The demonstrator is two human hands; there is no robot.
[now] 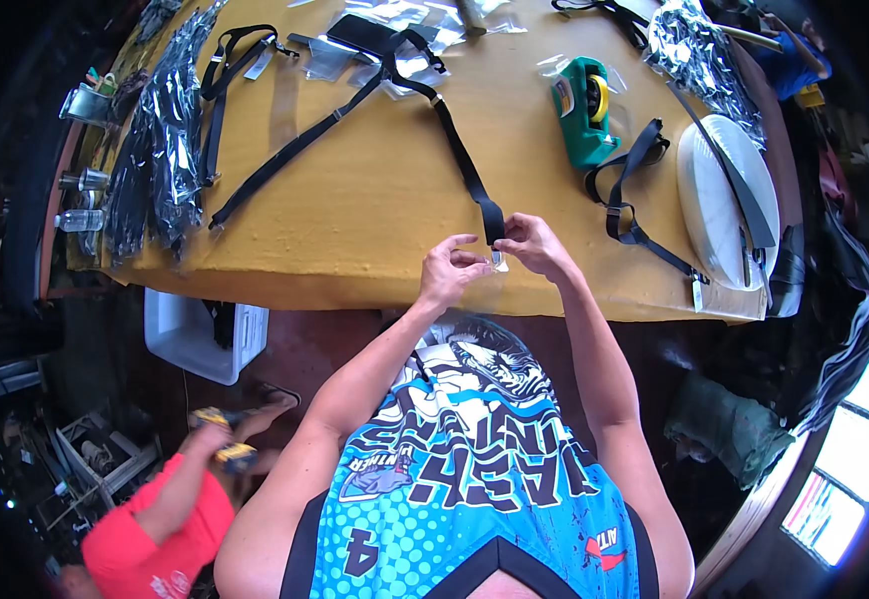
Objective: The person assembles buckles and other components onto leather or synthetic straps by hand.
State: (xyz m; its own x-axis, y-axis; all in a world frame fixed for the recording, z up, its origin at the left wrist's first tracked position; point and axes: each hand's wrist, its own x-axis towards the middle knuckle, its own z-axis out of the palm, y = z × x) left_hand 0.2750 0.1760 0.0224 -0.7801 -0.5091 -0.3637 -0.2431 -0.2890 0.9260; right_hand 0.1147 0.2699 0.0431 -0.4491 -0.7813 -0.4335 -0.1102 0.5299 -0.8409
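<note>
Black suspenders lie spread over the table, with one strap reaching toward me. My right hand is closed in a pinch on this strap's near end. There a shiny metal clip shows, with a small piece of clear plastic about it. From the other side, my left hand has its lower fingertips closed at the clip, while its forefinger stands apart. The exact contact between the fingertips and the plastic is too small to make out.
A green tape dispenser and more black suspenders are to the right, by a white oval board. Plastic-wrapped bundles line the table's left side. Below stands a white crate; a person in red holds a yellow drill.
</note>
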